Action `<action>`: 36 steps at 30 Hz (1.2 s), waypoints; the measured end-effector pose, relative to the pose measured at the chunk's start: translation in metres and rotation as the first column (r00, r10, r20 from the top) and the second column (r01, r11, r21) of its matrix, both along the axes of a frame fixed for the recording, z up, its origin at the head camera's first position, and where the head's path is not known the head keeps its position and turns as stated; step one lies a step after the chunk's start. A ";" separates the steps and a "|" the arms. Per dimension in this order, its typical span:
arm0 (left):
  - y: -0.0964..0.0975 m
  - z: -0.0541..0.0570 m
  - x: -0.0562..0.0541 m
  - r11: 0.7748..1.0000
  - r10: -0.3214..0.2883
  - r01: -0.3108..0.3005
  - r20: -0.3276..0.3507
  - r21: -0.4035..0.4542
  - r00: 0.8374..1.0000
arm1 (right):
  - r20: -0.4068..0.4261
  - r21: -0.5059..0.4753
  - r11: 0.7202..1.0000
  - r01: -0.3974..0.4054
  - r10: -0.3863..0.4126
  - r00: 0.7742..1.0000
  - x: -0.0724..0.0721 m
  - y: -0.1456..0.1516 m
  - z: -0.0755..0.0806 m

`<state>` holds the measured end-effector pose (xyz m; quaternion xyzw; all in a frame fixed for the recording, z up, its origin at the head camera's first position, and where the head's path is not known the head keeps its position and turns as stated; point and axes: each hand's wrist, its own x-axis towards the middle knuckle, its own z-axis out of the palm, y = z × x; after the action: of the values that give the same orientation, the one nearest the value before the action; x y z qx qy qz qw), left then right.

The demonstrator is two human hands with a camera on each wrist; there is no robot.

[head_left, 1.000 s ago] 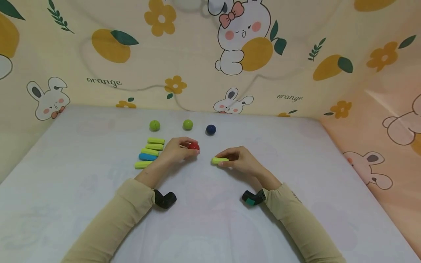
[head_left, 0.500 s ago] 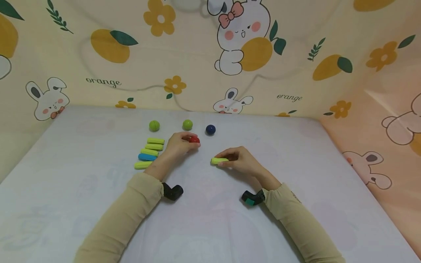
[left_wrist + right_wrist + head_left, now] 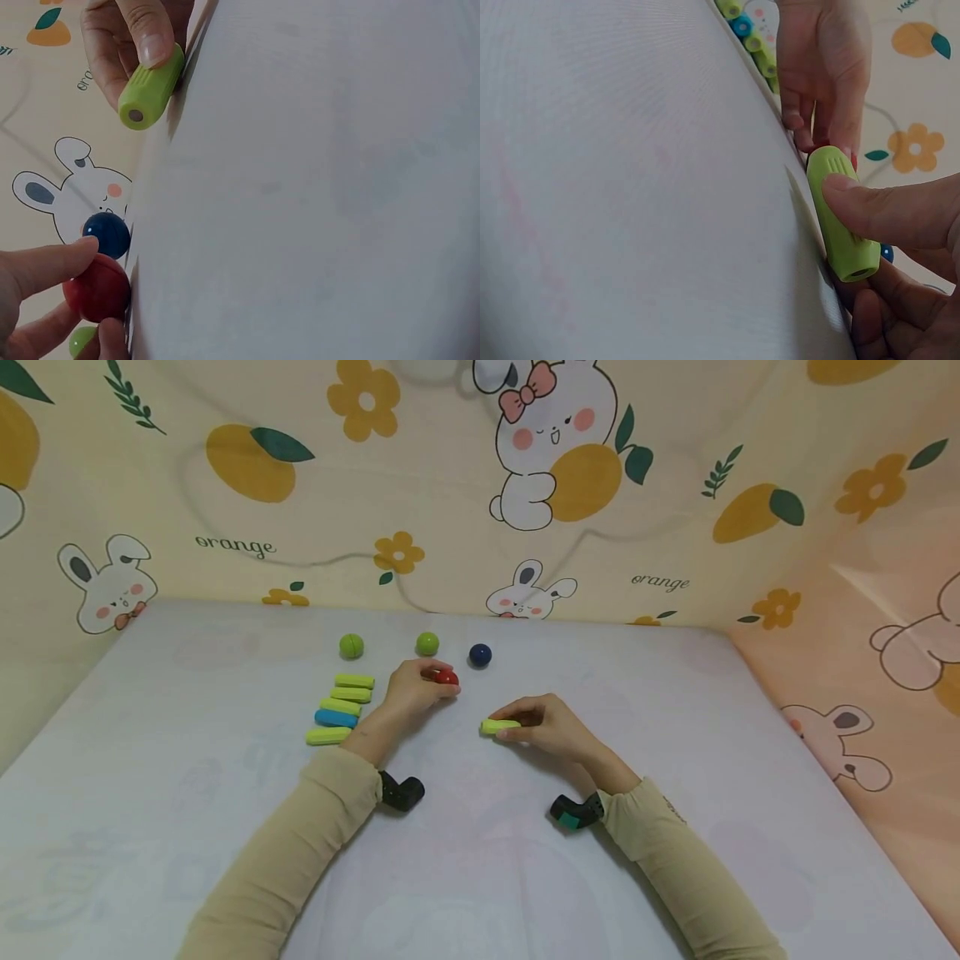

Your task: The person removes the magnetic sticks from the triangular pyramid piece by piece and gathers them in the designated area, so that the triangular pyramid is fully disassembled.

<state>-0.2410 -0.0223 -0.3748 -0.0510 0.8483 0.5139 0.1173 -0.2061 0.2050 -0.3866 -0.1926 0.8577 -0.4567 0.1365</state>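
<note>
A red ball [image 3: 447, 678] is pinched between the thumb and fingers of my left hand [image 3: 414, 687], close to the tabletop. In the left wrist view the red ball [image 3: 99, 289] shows with a dark blue ball [image 3: 107, 235] behind it. My right hand [image 3: 553, 724] grips a short yellow-green rod [image 3: 498, 727] by its near end. The right wrist view shows my thumb lying along the yellow-green rod [image 3: 841, 214], whose end has a round hole. The two hands are apart, with the left one farther forward.
Left of my left hand lie several yellow-green rods [image 3: 352, 694] and a blue rod [image 3: 336, 718] in a column. Behind it stand two green balls, one with a seam line [image 3: 351, 646] and one plain [image 3: 427, 643], plus the dark blue ball [image 3: 481, 655]. A printed cloth backs the white table.
My left hand has moved forward and slightly right with the red ball, nearer the dark blue ball. The right hand and its rod have stayed in place.
</note>
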 end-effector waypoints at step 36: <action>-0.036 0.012 0.039 0.969 -0.214 0.214 0.011 -0.121 0.977 | 0.000 0.018 0.997 0.079 -0.080 0.997 0.006 -0.013 0.003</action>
<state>-0.2017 -0.0586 -0.3633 0.0343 0.8787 0.4457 0.1676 -0.1999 0.1918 -0.3840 -0.1569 0.8687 -0.4542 0.1203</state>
